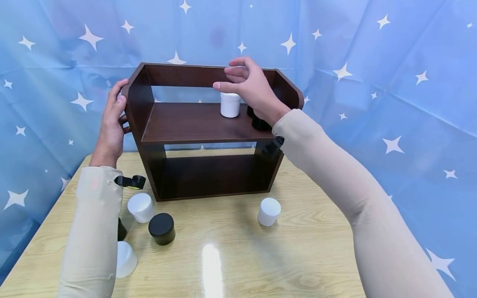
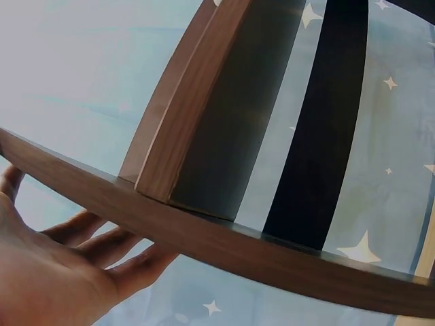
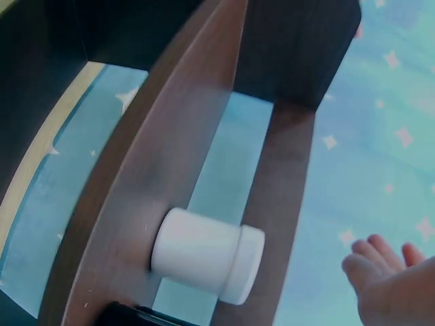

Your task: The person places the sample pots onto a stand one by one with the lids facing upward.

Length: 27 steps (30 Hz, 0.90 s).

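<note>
A dark brown two-tier wooden shelf (image 1: 201, 178) stands on the table. My left hand (image 1: 112, 120) touches the outer side of its left panel; in the left wrist view the fingers (image 2: 136, 261) reach along that face. On the upper tier stands a white lidded jar (image 1: 230, 105), upright, with dark round jars (image 1: 261, 124) to its right, partly covered by my right wrist. My right hand (image 1: 251, 82) hovers over the upper tier, fingers loosely bent and thumb out. In the right wrist view, a gap shows between this hand (image 3: 397, 285) and the white jar (image 3: 204, 255).
On the table, a white jar (image 1: 269, 212) stands front right of the shelf. To the left are another white jar (image 1: 141, 207), a black jar (image 1: 162, 229) and a white jar (image 1: 126, 260) partly behind my left sleeve. A blue star-patterned curtain (image 1: 372, 103) hangs behind.
</note>
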### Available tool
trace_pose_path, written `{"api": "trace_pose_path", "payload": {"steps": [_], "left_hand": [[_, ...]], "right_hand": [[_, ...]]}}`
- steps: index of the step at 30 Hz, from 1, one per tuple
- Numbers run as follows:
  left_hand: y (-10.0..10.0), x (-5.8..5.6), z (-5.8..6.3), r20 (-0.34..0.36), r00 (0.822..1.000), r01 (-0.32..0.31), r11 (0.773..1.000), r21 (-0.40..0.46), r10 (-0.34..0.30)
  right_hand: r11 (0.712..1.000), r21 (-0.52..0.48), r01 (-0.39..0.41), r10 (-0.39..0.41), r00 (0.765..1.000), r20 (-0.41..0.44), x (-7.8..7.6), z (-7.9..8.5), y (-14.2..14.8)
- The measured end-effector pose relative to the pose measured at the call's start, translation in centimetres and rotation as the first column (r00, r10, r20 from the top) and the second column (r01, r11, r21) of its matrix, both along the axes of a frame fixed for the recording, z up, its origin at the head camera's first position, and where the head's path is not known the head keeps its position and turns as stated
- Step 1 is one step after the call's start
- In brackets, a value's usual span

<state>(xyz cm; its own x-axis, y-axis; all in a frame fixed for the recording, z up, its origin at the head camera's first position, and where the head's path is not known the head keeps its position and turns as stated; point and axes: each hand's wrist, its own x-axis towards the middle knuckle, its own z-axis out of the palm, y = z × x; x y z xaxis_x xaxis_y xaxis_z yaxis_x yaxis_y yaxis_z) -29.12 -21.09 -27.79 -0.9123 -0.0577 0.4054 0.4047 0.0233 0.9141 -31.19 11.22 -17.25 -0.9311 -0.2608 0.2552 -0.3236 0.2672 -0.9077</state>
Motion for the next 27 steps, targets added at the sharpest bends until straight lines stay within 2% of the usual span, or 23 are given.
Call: {"api": "trace_pose_path", "payload": {"steps": [3, 8, 11, 13, 18, 22, 27], "left_hand": [[-0.3, 0.0, 0.1, -0.011, 0.999, 0.031, 0.999, 0.014, -0.031], [-0.5, -0.2, 0.7, -0.021, 0.994, 0.106, 0.993, 0.047, -0.105], [-0.4, -0.5, 1.1, -0.012, 0.994, 0.111, 0.993, 0.031, -0.110], [-0.4, -0.7, 1.3, -0.006, 0.996, 0.089, 0.996, -0.005, -0.089], [-0.5, -1.1, 1.4, 0.015, 0.999, 0.035, 0.996, -0.088, -0.034], [-0.6, -1.4, 1.6, 0.018, 0.998, 0.064, 0.997, -0.043, -0.063], [-0.7, -1.5, 2.1, 0.030, 0.993, 0.118, 0.993, -0.019, -0.117]], "right_hand": [[0.995, -0.026, -0.101, 0.100, 0.995, -0.023, 1.5, -0.3, 0.4], [0.968, -0.026, -0.248, 0.246, 0.968, -0.048, 3.9, -0.9, 1.2], [0.945, -0.046, -0.323, 0.322, 0.946, -0.044, 5.3, -1.1, 2.0], [0.927, -0.069, -0.368, 0.365, 0.930, -0.044, 6.2, -1.3, 2.6], [0.890, -0.112, -0.441, 0.437, 0.897, -0.059, 7.8, -2.4, 4.6], [0.861, -0.142, -0.489, 0.480, 0.872, -0.093, 8.7, -3.5, 6.4], [0.814, -0.151, -0.561, 0.542, 0.827, -0.150, 9.4, -5.7, 8.7]]}}
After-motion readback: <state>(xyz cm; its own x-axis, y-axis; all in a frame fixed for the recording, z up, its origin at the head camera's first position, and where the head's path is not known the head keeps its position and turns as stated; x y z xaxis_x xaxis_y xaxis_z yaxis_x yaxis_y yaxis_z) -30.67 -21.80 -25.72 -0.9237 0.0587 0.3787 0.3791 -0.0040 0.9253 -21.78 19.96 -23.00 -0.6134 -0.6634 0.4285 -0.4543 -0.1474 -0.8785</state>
